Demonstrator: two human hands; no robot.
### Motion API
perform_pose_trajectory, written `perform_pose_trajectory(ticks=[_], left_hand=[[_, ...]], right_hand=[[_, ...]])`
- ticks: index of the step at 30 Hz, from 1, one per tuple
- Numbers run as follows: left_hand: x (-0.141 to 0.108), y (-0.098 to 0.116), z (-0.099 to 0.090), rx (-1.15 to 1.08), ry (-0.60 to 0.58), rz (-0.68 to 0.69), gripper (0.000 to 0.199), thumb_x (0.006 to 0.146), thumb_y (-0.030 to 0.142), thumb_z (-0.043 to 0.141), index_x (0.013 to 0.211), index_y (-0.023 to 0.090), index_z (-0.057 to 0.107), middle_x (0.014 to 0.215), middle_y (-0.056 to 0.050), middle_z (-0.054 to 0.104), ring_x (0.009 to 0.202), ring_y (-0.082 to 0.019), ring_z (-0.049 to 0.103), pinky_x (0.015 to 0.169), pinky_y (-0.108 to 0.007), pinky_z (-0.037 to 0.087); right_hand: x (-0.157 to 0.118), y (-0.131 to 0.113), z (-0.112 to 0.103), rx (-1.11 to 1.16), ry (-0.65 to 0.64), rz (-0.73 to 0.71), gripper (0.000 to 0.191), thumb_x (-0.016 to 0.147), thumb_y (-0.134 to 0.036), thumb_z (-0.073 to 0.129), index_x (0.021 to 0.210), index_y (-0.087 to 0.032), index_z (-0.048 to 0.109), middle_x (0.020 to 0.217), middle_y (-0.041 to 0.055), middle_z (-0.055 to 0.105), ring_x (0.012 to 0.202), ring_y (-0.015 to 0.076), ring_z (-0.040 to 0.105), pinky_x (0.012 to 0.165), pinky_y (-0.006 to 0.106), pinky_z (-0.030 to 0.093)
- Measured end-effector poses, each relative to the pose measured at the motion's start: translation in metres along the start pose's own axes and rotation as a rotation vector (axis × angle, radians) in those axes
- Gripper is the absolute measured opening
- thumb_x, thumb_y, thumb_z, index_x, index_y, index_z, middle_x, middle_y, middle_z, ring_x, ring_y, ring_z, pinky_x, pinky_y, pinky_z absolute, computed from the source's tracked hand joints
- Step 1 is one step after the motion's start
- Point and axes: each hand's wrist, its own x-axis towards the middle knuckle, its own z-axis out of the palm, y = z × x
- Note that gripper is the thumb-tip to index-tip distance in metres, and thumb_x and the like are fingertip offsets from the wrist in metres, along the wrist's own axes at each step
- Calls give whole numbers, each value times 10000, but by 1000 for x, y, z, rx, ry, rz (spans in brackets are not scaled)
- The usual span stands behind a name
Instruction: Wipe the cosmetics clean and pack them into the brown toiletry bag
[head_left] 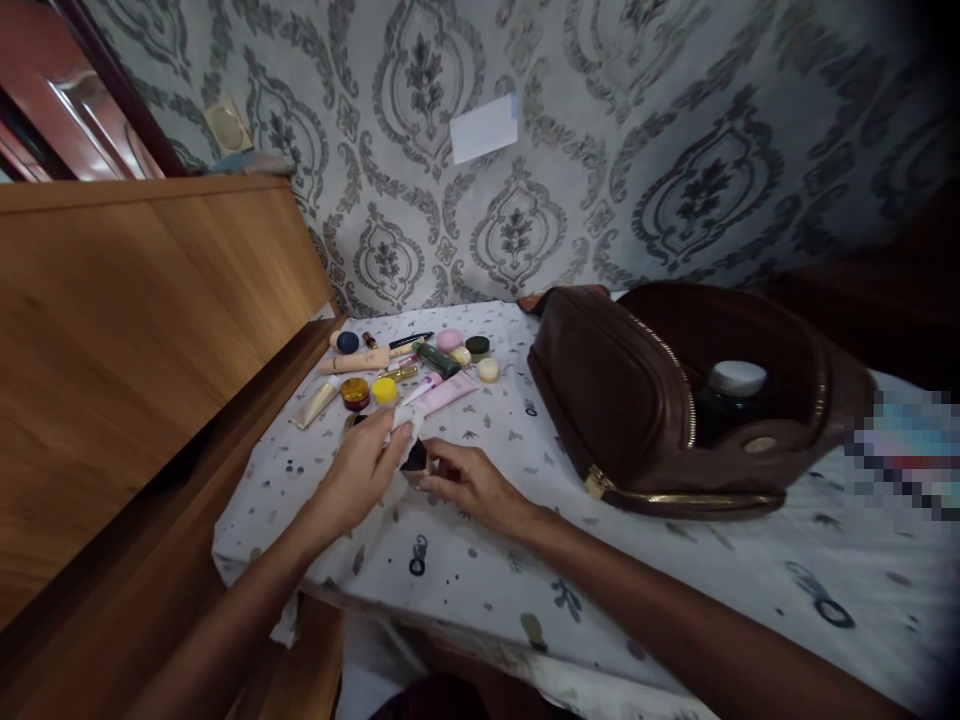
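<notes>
Being held left of the brown bag point(581, 385), a small dark container point(414, 459) is pinched by the right hand point(478, 484) on its bag-facing side – its long axis cannot be told. Farther from the bag, a white tissue point(409, 417) is gripped by the left hand point(357, 470), just beside the container.

Smooth leather-look bag point(600, 375), metallic zip point(697, 499)
</notes>
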Motion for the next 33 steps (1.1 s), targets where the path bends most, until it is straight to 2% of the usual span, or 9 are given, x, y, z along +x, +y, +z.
perform_pose_trajectory(ticks=[5, 9, 14, 16, 19, 22, 26, 30, 33], left_hand=[[-5, -12, 6, -360, 2, -193, 391, 958, 475, 381, 706, 195, 483, 593, 38, 474, 568, -129, 448, 561, -246, 372], [-14, -15, 8, -379, 94, -216, 343, 939, 456, 445, 740, 185, 511, 661, 28, 494, 624, -128, 454, 600, -241, 390], [-24, -11, -3, -179, 217, -80, 255, 978, 349, 434, 841, 183, 571, 798, -15, 581, 763, -153, 549, 721, -263, 464], [-28, -12, -5, -68, 163, 18, 215, 986, 288, 425, 1019, 180, 608, 995, -61, 636, 961, -183, 595, 871, -305, 481], [-32, -19, -1, 54, 75, 84, 313, 990, 226, 406, 1267, 183, 546, 1226, -104, 615, 1161, -206, 570, 1004, -360, 457], [-34, -30, 6, 115, 77, 65, 338, 988, 212, 400, 1294, 177, 540, 1230, -110, 626, 1156, -212, 587, 999, -379, 481], [-39, -47, 17, 161, 35, 45, 321, 970, 182, 410, 1231, 164, 595, 1205, -114, 645, 1126, -221, 614, 977, -393, 513], [-46, -58, 31, 155, 27, 32, 320, 975, 193, 405, 1227, 167, 601, 1215, -115, 667, 1136, -220, 630, 982, -409, 526], [-53, -56, 40, 204, 68, 61, 322, 972, 199, 425, 1243, 164, 597, 1272, -132, 655, 1232, -255, 585, 1065, -505, 457]], right_hand=[[2, 0, 2, -147, 21, 20, 175, 866, -324, 614, 954, -174, 599, 725, -19, 559, 654, 139, 511, 607, 242, 371], [3, -7, 1, -322, 6, 80, 149, 885, -329, 584, 871, -182, 560, 706, -11, 542, 654, 154, 498, 606, 259, 341], [1, -21, 1, -572, 53, 39, 192, 878, -323, 560, 741, -204, 500, 722, 3, 528, 705, 172, 487, 653, 280, 341], [2, -23, 3, -652, 88, 17, 167, 842, -285, 579, 717, -205, 501, 699, 6, 531, 729, 187, 494, 670, 290, 347], [2, -22, 8, -735, 116, 22, 140, 792, -240, 608, 696, -201, 514, 701, 21, 556, 758, 204, 518, 689, 303, 364], [2, -19, 12, -774, 98, 46, 78, 804, -240, 615, 768, -186, 573, 798, 56, 616, 836, 230, 556, 739, 327, 399], [-2, -14, 16, -800, 35, 71, 107, 816, -246, 619, 892, -173, 637, 908, 86, 646, 912, 247, 575, 801, 359, 448], [-6, -6, 19, -752, 7, 31, 327, 785, -177, 609, 1110, -206, 629, 1036, 82, 649, 996, 242, 580, 895, 387, 465], [-6, 1, 17, -638, 24, 74, 572, 754, -170, 638, 1313, -219, 528, 1115, 90, 643, 1050, 251, 587, 931, 409, 465]])
